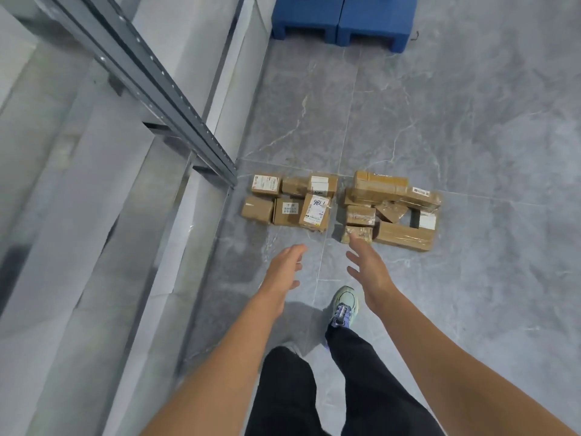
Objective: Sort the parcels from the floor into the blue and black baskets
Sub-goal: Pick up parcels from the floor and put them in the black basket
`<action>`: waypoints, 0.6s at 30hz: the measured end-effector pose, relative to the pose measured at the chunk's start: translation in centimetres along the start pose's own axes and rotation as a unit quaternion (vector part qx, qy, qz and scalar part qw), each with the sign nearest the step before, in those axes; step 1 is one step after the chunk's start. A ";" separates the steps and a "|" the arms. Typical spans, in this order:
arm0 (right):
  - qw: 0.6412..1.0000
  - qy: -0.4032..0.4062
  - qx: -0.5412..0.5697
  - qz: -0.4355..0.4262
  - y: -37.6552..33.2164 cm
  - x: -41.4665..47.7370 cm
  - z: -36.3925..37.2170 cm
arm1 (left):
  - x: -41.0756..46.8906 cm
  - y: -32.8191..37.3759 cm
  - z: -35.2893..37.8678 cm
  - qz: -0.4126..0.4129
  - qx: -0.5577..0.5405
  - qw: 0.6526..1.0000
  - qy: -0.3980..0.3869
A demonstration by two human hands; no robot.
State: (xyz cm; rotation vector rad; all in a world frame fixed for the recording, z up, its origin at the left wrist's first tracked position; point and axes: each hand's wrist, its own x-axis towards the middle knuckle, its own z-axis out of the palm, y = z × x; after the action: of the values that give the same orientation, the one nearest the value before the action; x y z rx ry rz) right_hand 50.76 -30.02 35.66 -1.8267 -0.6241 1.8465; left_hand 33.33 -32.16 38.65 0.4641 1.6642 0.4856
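Brown taped cardboard parcels (341, 207) untouched on grey floor; left hand (284, 267), right hand (369, 269) spread, empty. Reaching stage; next, grasp nearest.

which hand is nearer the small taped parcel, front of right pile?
Right. The right hand reaches to the near edge of the small taped parcel; the left hand hangs apart, to its left.

Handwritten "98L" on white shipping label (319, 204) of brown cardboard parcel (315, 213), left cluster. Labels on neighbouring brown boxes (266, 185): print too small, unreadable.
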 end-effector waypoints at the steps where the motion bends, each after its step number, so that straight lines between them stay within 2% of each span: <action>1: 1.000 0.001 -0.001 0.009 -0.5 1.5 -0.4 | 1.4 0.6 0.2 -0.008 0.000 1.000 0.001; 9: 0.998 0.012 0.016 0.065 -0.7 14.9 -0.5 | 15.0 2.7 0.6 -0.060 0.013 0.998 0.022; 14: 0.995 0.016 0.027 0.097 1.6 25.5 1.0 | 26.4 2.2 1.0 -0.072 0.039 0.996 0.031; 18: 0.989 0.053 0.038 0.131 4.6 33.7 2.1 | 35.9 0.7 1.5 -0.084 0.069 0.994 0.015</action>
State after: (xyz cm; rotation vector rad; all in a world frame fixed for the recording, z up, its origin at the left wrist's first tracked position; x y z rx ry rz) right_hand 48.36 -12.90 6.33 -2.0179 -0.2816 1.8909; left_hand 29.82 -11.52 9.49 0.4149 1.7554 0.2564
